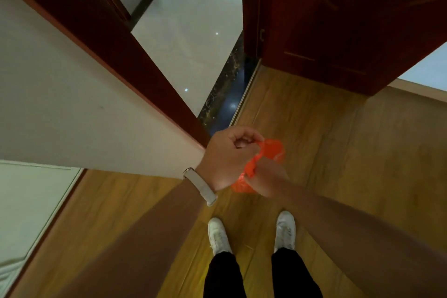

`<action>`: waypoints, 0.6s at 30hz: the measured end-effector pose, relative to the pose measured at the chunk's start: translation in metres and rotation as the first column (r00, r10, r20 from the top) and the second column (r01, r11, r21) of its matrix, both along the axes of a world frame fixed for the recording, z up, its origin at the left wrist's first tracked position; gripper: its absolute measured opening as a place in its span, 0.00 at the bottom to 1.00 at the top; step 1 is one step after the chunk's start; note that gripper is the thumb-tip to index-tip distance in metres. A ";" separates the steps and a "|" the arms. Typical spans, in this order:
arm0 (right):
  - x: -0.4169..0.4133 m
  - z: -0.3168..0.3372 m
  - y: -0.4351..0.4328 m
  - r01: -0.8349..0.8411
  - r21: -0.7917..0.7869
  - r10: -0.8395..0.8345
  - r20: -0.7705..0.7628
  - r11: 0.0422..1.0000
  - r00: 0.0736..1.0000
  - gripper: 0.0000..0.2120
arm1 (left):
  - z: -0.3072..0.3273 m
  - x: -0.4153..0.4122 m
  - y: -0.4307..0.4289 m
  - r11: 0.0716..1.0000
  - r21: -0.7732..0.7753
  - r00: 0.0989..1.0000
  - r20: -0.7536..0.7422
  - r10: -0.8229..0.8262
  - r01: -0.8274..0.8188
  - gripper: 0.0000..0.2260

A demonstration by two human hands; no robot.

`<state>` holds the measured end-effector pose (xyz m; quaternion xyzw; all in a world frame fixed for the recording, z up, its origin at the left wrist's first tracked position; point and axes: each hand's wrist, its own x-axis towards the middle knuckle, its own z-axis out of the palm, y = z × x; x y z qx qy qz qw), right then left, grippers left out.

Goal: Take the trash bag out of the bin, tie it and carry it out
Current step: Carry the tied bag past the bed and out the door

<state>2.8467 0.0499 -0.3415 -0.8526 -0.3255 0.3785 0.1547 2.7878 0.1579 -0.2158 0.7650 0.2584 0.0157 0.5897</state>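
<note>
Hands, left [229, 157] and right [268, 178], closed on the orange trash bag [272, 152].

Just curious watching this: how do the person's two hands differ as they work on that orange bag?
The left hand sits higher, gripping a twisted bag strand, with a pale wristband. The right hand is lower, bare-wristed, clutching the orange trash bag near its neck. Both are closed on the bag.

The near floor [338, 152] was warm wood-look plank. A dark speckled threshold strip [227, 94] separated it from glossy pale tile [193, 31] farther away, which reflected small points of light. A dark red wooden door [350, 14] stood open at far right. A white wall [60, 104] with red-brown trim occupied the left.
</note>
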 end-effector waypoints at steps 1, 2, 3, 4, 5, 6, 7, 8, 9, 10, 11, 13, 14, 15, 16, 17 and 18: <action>0.000 -0.010 0.002 -0.018 -0.012 0.018 -0.005 1.000 1.000 0.14 | -0.013 -0.001 0.001 1.000 -0.019 1.000 -0.014 0.015 -0.015 0.06; 0.000 -0.021 0.005 -0.034 -0.032 0.033 -0.020 0.999 0.999 0.19 | -0.027 -0.002 0.003 0.998 -0.049 0.999 -0.027 0.033 -0.034 0.06; -0.001 -0.032 0.007 -0.030 -0.028 0.029 -0.034 0.999 0.999 0.19 | -0.042 -0.004 0.003 0.996 -0.073 0.998 -0.041 0.046 -0.049 0.06; -0.002 -0.042 0.011 -0.026 -0.036 0.024 -0.047 0.999 0.999 0.17 | -0.057 -0.006 0.003 0.995 -0.085 0.997 -0.055 0.055 -0.060 0.06; -0.002 -0.057 0.011 -0.032 -0.039 0.030 -0.060 0.999 0.998 0.14 | -0.071 -0.008 0.003 0.994 -0.086 0.996 -0.066 0.059 -0.065 0.06; 0.000 -0.077 0.012 -0.021 -0.026 0.019 -0.074 0.999 0.997 0.14 | -0.086 -0.009 0.003 0.994 -0.084 0.995 -0.076 0.068 -0.074 0.06; 0.001 -0.095 0.011 -0.025 -0.029 0.023 -0.073 0.999 0.997 0.17 | -0.100 -0.010 0.004 0.993 -0.080 0.993 -0.087 0.084 -0.091 0.06; 0.002 -0.115 0.011 -0.031 -0.049 0.027 -0.072 0.998 0.997 0.19 | -0.115 -0.010 0.006 0.991 -0.068 0.990 -0.097 0.105 -0.112 0.07; 0.002 -0.134 0.008 -0.041 -0.065 0.037 -0.055 0.997 0.998 0.20 | -0.129 -0.010 0.009 0.990 -0.049 0.986 -0.108 0.127 -0.133 0.07; 0.003 -0.143 0.007 -0.036 -0.069 0.033 -0.040 0.997 0.999 0.23 | -0.142 -0.009 0.011 0.988 -0.029 0.982 -0.120 0.148 -0.153 0.07; 0.004 -0.141 0.008 -0.039 -0.074 0.037 -0.036 0.996 0.999 0.25 | -0.154 -0.008 0.014 0.985 -0.015 0.977 -0.134 0.168 -0.172 0.07; 0.006 -0.147 0.008 -0.039 -0.081 0.036 -0.033 0.996 0.999 0.26 | -0.176 -0.005 0.021 0.979 -0.004 0.967 -0.152 0.202 -0.205 0.06; 0.008 -0.150 0.007 -0.035 -0.086 0.032 -0.036 0.996 0.999 0.25 | -0.186 -0.003 0.025 0.976 0.004 0.963 -0.161 0.215 -0.217 0.06; 0.010 -0.155 0.006 -0.027 -0.083 0.024 -0.039 0.996 0.999 0.23 | -0.197 -0.001 0.028 0.973 0.017 0.958 -0.176 0.228 -0.229 0.06; 0.011 -0.160 0.005 -0.025 -0.077 0.022 -0.040 0.997 0.999 0.21 | -0.208 0.001 0.032 0.971 0.028 0.952 -0.191 0.240 -0.239 0.06; 0.011 -0.164 0.004 -0.027 -0.076 0.024 -0.043 0.997 0.999 0.19 | -0.218 0.003 0.035 0.968 0.035 0.946 -0.205 0.249 -0.248 0.06; 0.012 -0.169 0.002 -0.031 -0.073 0.028 -0.037 0.997 0.999 0.19 | -0.229 0.005 0.038 0.966 0.040 0.941 -0.218 0.257 -0.255 0.06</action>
